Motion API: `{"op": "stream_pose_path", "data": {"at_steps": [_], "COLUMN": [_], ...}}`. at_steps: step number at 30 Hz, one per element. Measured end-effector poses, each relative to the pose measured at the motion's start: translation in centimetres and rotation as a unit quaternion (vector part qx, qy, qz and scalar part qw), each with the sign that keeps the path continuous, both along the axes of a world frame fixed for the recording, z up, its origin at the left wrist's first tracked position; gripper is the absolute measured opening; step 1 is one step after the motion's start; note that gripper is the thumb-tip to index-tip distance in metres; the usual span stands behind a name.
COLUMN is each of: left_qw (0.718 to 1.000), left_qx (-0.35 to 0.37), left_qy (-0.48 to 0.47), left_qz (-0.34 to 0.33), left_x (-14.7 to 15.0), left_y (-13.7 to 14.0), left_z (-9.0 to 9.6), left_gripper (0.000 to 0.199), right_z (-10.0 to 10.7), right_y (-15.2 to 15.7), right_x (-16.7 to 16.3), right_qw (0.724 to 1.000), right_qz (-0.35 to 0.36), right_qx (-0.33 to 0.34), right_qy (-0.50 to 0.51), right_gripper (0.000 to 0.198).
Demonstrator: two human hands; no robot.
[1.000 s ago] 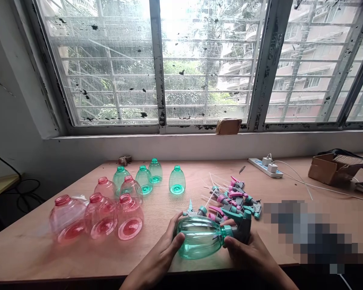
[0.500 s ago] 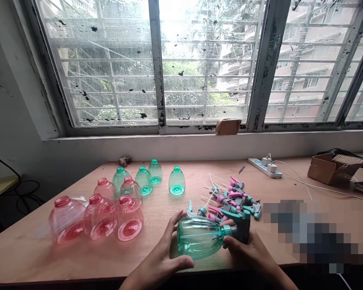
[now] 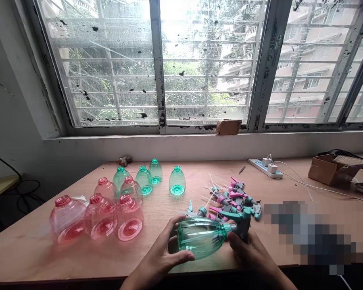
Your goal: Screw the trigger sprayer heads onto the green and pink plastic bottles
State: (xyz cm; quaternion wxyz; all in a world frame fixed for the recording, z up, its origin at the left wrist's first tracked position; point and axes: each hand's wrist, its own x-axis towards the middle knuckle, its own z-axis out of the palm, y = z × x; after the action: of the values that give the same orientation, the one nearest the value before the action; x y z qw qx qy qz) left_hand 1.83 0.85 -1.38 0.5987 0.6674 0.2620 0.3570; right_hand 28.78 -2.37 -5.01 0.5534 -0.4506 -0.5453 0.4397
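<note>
Window w/ grimy panes, above and behind the bench. Cardboard box at back R, power strip near it. Two bare hands at front ctr of bench.

Translucent green bottle is between the hands near the bench's front edge, tipped onto its side, base toward L, neck toward R. L hand: spread wide round the base, thumb well off the fingers. R hand: pinching at the neck end, round the gray/teal trigger sprayer, whose collar is at the bottle mouth. Most R fingers hidden, so can't tell if the collar's fully seated.

Five pink bottles grouped upright at L; three more green bottles just behind, plus one single green bottle apart at ctr. Pile of loose pink/teal/gray sprayers just beyond R hand, thin tubes poking out.

Risks (my call): L hand is loose, so if R grip slips, bottle could roll off the front edge. Off-axis twist = cross-threaded collar. Swinging the bottle back could knock the pile, tangling tubes.
</note>
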Motion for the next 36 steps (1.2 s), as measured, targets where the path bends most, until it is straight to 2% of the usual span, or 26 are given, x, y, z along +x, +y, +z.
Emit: {"op": "stream_pose_path", "data": {"at_steps": [4,8,14,17,21,30,36], "left_qw": [1.0,0.999,0.992,0.994,0.995,0.992,0.973], "left_qx": [0.02,0.035,0.062,0.059,0.047,0.058,0.151], "left_qy": [0.008,0.036,0.106,0.091,0.08,0.092,0.134], "left_qz": [0.007,-0.004,0.006,0.01,0.02,0.07,0.109], "left_x": [0.2,-0.4,-0.7,-0.4,-0.3,0.2,0.8], "left_y": [-0.4,-0.2,-0.3,-0.3,0.0,-0.4,-0.1], "left_z": [0.3,0.1,0.9,1.0,0.5,-0.1,-1.6], "left_gripper": [0.076,0.091,0.074,0.076,0.082,0.086,0.091], "right_z": [0.4,0.5,0.2,0.2,0.3,1.4,1.9], "right_y": [-0.2,-0.3,-0.2,-0.2,-0.1,0.4,1.2], "right_x": [-0.1,-0.4,-0.7,-0.6,-0.7,-0.8,-0.9], "right_qw": [1.0,0.997,0.995,0.994,0.997,0.995,0.985], "right_qz": [0.007,0.005,0.026,0.047,0.029,0.011,0.016], "right_qx": [-0.023,-0.048,-0.003,-0.002,0.005,-0.07,-0.117], "right_qy": [-0.008,0.053,0.092,0.094,0.07,0.066,0.122], "right_gripper": [0.049,0.055,0.056,0.049,0.048,0.06,0.059]}}
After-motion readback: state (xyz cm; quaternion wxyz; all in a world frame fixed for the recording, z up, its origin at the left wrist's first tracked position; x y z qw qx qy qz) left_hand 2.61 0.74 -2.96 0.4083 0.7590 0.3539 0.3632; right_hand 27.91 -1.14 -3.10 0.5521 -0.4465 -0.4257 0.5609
